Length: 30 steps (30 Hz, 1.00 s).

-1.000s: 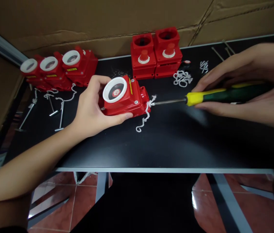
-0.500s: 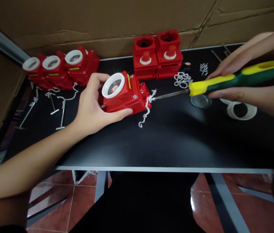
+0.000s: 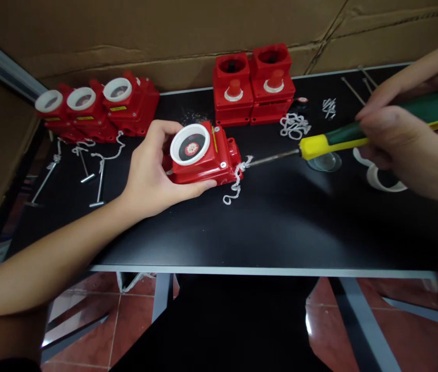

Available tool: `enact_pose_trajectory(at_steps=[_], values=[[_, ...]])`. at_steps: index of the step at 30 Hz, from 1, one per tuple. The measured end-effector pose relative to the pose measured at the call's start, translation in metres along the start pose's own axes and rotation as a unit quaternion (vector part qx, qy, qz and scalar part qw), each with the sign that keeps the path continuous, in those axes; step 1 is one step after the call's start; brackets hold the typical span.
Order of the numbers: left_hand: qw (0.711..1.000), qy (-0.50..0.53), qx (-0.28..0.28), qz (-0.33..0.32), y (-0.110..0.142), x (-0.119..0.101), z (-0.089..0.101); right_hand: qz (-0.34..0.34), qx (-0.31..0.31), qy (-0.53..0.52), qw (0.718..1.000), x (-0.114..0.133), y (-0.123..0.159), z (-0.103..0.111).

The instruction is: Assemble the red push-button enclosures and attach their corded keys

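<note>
My left hand (image 3: 155, 175) is wrapped round a red box (image 3: 203, 170) with a white-rimmed round window on its top, held low over the black table. A white cord (image 3: 234, 188) hangs from the box's right end. My right hand (image 3: 408, 129) grips the yellow and green handle of a screwdriver (image 3: 329, 142). Its shaft points left, the tip meeting the knotted end of the cord at the box's right end; the exact contact is hard to make out.
Three similar red boxes (image 3: 114, 108) with cords and metal T-shaped bars (image 3: 98, 191) stand at the left. Two red boxes with push buttons (image 3: 234, 93) are at the back. Coiled cord (image 3: 294, 126), small screws (image 3: 329, 107), clear discs (image 3: 324, 161) and white rings (image 3: 384, 178) lie at the right.
The red box has shifted slightly right and tilted, showing its window more to me. My right hand has rolled over the screwdriver handle into a closed grip.
</note>
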<state>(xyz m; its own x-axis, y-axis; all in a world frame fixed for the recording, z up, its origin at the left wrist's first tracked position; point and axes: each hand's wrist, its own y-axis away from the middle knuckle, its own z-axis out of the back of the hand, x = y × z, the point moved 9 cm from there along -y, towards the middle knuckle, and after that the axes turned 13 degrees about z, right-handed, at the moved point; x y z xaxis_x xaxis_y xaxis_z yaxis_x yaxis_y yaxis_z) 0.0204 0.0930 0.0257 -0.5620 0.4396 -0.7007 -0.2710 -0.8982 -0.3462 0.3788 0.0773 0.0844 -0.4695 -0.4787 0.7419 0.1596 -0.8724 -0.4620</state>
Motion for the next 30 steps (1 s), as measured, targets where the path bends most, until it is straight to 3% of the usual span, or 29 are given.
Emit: enact_pose_trajectory(at_steps=[3,8,14,20,25,30], values=[[1.0,-0.011,0.004,0.006,-0.001,0.005,0.0,0.026,-0.004,-0.02,0.999,0.009,-0.004,0.0],[1.0,0.008,0.004,-0.004,-0.007,0.015,0.006,0.006,0.082,-0.065,0.994,-0.012,-0.003,0.001],[1.0,-0.001,0.003,-0.024,-0.005,0.009,0.006,0.024,0.063,-0.028,0.997,-0.024,-0.007,0.014],[0.999,-0.008,0.002,0.033,-0.001,0.004,0.001,0.019,0.054,-0.037,0.998,-0.018,-0.006,0.008],[1.0,0.009,0.008,-0.002,0.002,-0.003,-0.002,0.002,0.06,-0.009,0.998,-0.013,-0.005,0.003],[1.0,0.005,0.002,0.019,0.001,-0.003,0.0,-0.013,0.05,-0.057,0.997,-0.017,-0.004,0.005]])
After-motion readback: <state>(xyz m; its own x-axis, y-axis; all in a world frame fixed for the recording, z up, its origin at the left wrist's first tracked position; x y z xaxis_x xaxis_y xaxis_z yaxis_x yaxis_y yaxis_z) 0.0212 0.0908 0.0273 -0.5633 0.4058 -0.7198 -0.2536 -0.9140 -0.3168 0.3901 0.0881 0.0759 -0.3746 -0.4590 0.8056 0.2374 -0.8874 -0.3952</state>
